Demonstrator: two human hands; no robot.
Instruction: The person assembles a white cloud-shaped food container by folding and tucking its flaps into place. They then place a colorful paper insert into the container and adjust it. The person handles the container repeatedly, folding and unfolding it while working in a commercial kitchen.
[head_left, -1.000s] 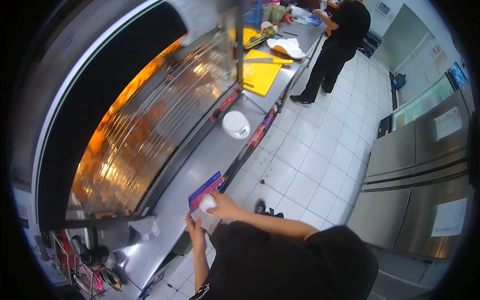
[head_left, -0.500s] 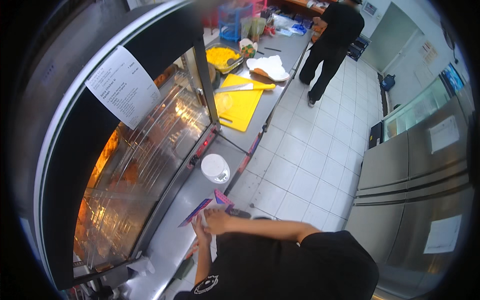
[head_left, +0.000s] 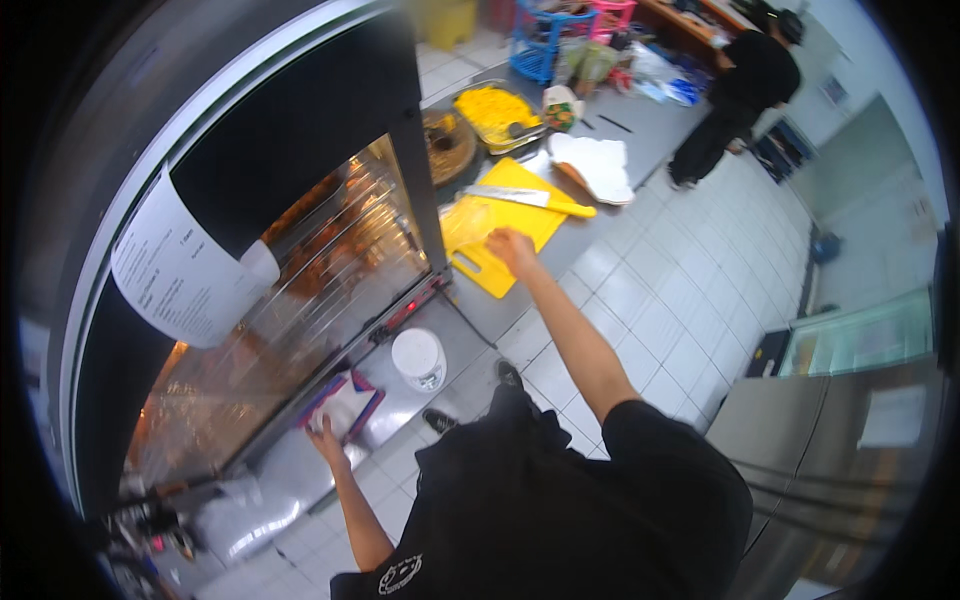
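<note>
Hands spread along the steel counter [head_left: 600,170]: right hand [head_left: 512,246] rests, fingers curled, on the stiff yellow cutting board [head_left: 500,230], best gripped by its handle; left hand [head_left: 325,438] presses flat beside a light glove box [head_left: 345,402].

The counter [head_left: 500,320] is brushed, dully gleaming metal, the yellow board [head_left: 500,225] smooth matt plastic, the oven door [head_left: 300,300] glossy glass, the tub [head_left: 418,357] white plastic, the floor [head_left: 660,300] shiny tile

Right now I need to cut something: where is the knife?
In the head view, the knife lies across the far end of the yellow cutting board, just beyond the right hand, on the steel counter.
</note>
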